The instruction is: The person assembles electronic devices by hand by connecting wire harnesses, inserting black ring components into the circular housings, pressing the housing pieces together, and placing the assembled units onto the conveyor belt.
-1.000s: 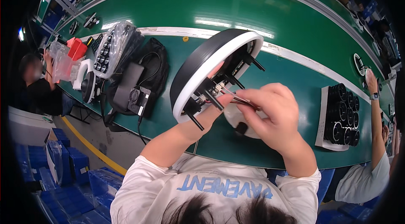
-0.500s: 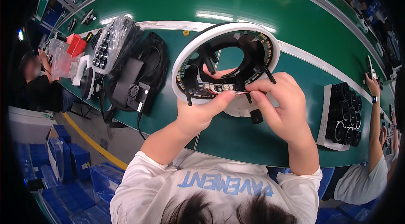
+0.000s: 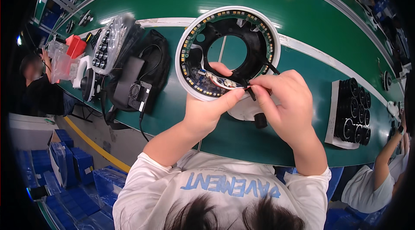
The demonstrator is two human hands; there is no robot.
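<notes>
A round white ring light housing (image 3: 228, 19) with a black inner frame and a strip of small LEDs faces me above the green bench. My left hand (image 3: 208, 107) grips its lower rim, thumb inside the opening. My right hand (image 3: 286, 104) pinches a thin black wire end (image 3: 249, 92) at the ring's lower right, next to red and white leads. A white round part (image 3: 243, 111) and a small black cylinder (image 3: 260, 120) lie on the bench under my hands.
A black power adapter with cables (image 3: 132, 80) and a bagged tray of black parts (image 3: 108, 44) lie to the left. A white tray of black round parts (image 3: 351, 113) sits at right. Other people work at the far left (image 3: 32, 78) and lower right (image 3: 380, 178). Blue crates (image 3: 69, 165) stand below.
The ring has been turned from tilted on edge to facing me with its LED side up and raised a little. My right hand has moved to the wire at its lower right.
</notes>
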